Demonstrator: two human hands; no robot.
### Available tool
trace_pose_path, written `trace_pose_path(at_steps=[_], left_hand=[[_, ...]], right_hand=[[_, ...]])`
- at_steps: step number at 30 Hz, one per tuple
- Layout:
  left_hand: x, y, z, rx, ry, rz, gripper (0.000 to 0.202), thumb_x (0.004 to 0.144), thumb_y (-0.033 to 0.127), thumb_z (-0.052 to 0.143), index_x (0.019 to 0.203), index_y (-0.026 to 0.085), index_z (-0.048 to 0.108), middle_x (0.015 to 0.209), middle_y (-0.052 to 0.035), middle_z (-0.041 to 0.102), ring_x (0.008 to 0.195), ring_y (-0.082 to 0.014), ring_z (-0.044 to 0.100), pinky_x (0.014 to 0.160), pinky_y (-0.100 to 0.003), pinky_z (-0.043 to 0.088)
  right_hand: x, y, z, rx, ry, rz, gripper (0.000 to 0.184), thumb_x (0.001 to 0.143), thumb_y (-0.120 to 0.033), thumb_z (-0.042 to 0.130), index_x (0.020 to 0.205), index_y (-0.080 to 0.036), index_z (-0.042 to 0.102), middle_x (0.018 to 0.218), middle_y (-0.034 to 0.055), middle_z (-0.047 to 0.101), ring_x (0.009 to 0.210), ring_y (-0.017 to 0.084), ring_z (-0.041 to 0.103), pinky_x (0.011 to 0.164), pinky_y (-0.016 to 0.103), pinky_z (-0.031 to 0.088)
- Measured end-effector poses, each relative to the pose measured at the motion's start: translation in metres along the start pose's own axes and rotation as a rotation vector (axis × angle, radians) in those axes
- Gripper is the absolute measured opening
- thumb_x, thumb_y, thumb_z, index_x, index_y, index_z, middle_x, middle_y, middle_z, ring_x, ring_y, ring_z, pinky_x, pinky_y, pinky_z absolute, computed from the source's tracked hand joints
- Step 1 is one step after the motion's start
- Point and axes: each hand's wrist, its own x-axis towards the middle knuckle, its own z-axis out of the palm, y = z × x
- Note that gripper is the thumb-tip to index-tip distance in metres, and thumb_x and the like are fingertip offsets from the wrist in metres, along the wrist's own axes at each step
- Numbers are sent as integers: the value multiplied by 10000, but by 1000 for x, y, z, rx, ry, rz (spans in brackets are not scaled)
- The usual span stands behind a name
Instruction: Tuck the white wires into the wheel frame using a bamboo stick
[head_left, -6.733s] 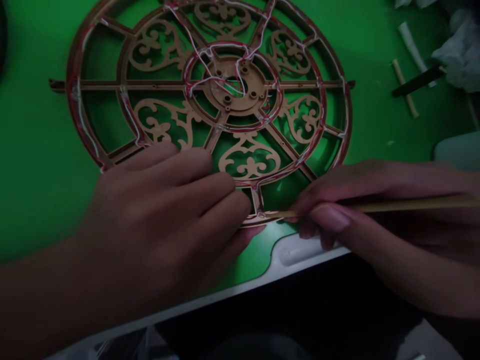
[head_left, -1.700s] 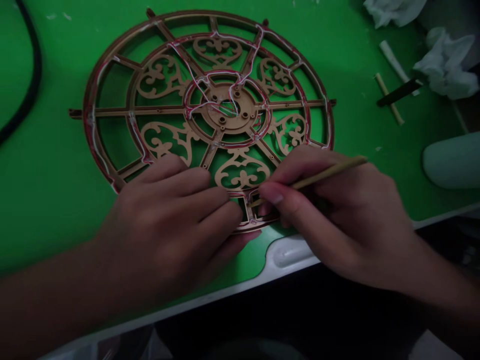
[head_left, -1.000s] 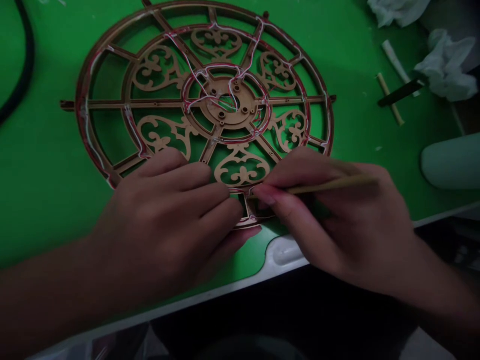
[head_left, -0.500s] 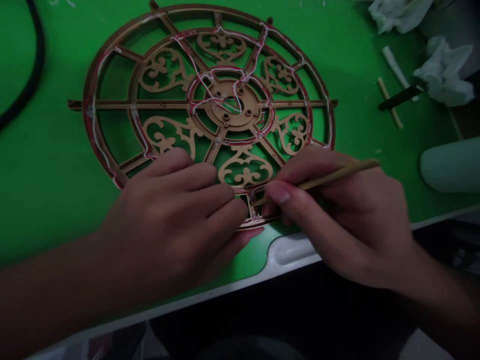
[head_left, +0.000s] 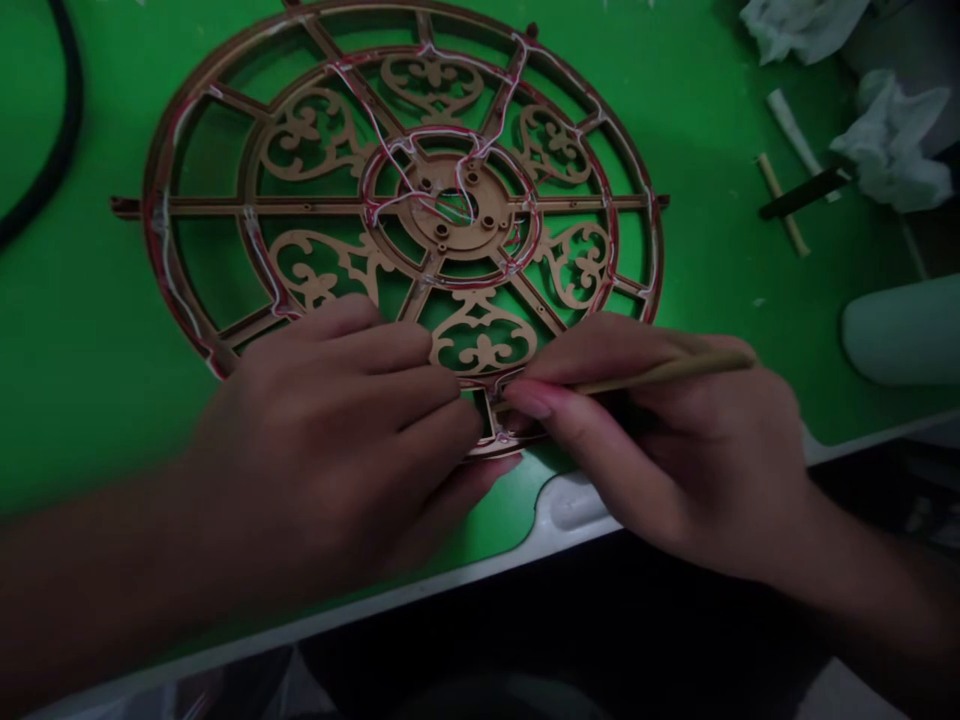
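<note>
Left hand [head_left: 330,440] lies flat and unclenched, pressing the frame's [head_left: 225,203] near rim onto the mat [head_left: 90,330]. Right hand [head_left: 675,450] pinches the stick [head_left: 660,372] pen-fashion, tip at the wire [head_left: 498,383] between both hands. Recommended: steady downward pressure, low tip angle, short strokes.

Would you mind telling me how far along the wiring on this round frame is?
Done, it seems: red and white wires lie along the outer ring, middle ring and hub of the round frame. In hand: the left hand presses the near rim while the right hand pushes the tip of a thin stick into the joint there. Left: probably that near stretch, hidden under the fingers.
</note>
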Motion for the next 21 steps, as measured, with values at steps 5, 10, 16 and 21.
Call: trace_pose_path(at_steps=[5, 10, 16, 21], left_hand=[[3, -6, -2, 19, -18, 60, 352, 1232, 325, 621, 889, 268, 562, 737, 42, 543, 723, -208, 446, 727, -438, 308], [5, -5, -4, 0, 21, 78, 295, 1188, 308, 711, 910, 244, 634, 778, 43, 640, 703, -188, 479, 736, -443, 340], [8, -2, -5, -15, 40, 57, 390, 1216, 294, 643, 834, 242, 581, 722, 62, 587, 638, -165, 409, 736, -467, 318], [4, -6, -2, 4, 55, 100, 354, 1212, 299, 650, 864, 235, 629, 739, 50, 621, 668, -172, 446, 737, -457, 339]], right_hand=[[2, -1, 2, 21, 30, -8, 207, 1209, -172, 699, 1025, -221, 780, 947, -41, 872, 833, 105, 828, 746, 221, 646], [4, -3, 5, 126, 101, 90, 317, 1166, -197, 791, 865, -248, 707, 855, -43, 829, 661, 101, 723, 614, 249, 610], [3, -5, 3, 111, 109, 90, 277, 1176, -189, 779, 919, -262, 709, 892, -47, 839, 702, 104, 747, 688, 253, 645], [3, -7, 2, 5, 56, -10, 247, 1213, -164, 695, 986, -250, 737, 965, -19, 884, 778, 126, 809, 723, 254, 662]])
